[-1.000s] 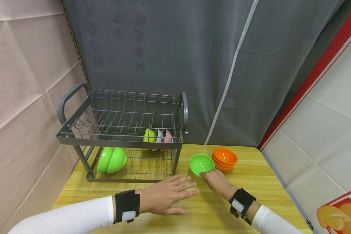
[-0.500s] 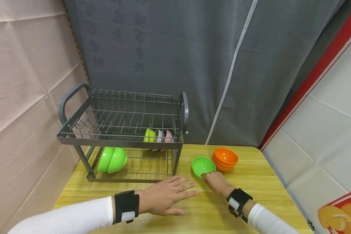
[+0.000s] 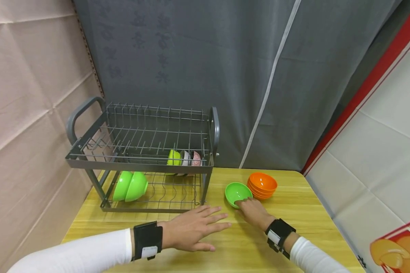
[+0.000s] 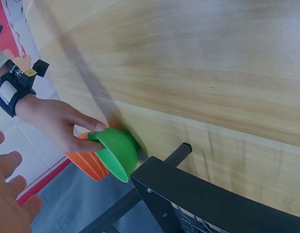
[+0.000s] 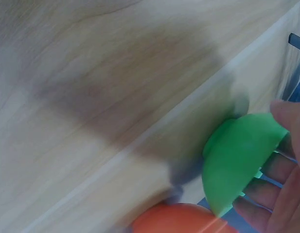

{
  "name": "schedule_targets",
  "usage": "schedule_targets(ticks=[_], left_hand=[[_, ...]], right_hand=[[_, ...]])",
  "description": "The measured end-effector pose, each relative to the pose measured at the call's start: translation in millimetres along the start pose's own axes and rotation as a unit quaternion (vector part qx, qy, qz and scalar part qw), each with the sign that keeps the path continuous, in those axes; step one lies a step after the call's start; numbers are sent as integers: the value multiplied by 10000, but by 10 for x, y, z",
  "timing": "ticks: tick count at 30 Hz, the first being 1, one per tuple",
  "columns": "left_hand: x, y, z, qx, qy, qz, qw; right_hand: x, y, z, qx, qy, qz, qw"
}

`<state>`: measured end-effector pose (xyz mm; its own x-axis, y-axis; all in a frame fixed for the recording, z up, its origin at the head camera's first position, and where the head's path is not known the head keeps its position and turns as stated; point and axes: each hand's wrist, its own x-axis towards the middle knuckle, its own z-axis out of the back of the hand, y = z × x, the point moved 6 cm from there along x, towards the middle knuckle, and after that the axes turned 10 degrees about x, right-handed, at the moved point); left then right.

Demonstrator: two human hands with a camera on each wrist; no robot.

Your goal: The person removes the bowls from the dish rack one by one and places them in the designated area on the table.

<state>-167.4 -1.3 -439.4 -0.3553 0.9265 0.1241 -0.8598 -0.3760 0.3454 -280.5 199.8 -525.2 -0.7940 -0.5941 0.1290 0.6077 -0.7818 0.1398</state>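
Note:
My right hand [image 3: 253, 213] grips the near rim of a green bowl [image 3: 236, 192], thumb outside and fingers inside. The bowl stands upright, open side up, just left of a stack of several orange bowls [image 3: 262, 183]. In the right wrist view, the green bowl [image 5: 239, 158] shows its outer side, with the fingers curled over its rim. My left hand [image 3: 197, 228] hovers palm down with fingers spread, in front of the dish rack's right corner, holding nothing. At the left wrist view's edge, the left hand's fingers [image 4: 11, 187] show apart from the bowl.
A two-tier grey dish rack [image 3: 140, 165] stands at the left. Two green bowls [image 3: 136, 187] lean on its lower tier at the left; a small lime bowl [image 3: 174, 158] and patterned bowls [image 3: 196, 159] stand at the right. A grey curtain [image 3: 177, 68] hangs behind the wooden table [image 3: 294, 216].
My right hand and the green bowl have shifted slightly right and toward me, mostly in the first half second. The left hand has stayed nearly still.

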Motion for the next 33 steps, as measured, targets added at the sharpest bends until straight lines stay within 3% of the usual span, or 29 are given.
schedule_targets(ticks=[12, 19, 33], left_hand=[[-4, 21, 11, 256, 10, 97, 9996], [-35, 25, -11, 323, 22, 132, 9994], [-121, 49, -59, 298, -22, 300, 9991]], right_hand=[[-54, 24, 124, 448, 128, -177, 9988], [-100, 160, 234, 394, -126, 181, 9990], [-130, 561, 424, 258, -215, 652, 9973]])
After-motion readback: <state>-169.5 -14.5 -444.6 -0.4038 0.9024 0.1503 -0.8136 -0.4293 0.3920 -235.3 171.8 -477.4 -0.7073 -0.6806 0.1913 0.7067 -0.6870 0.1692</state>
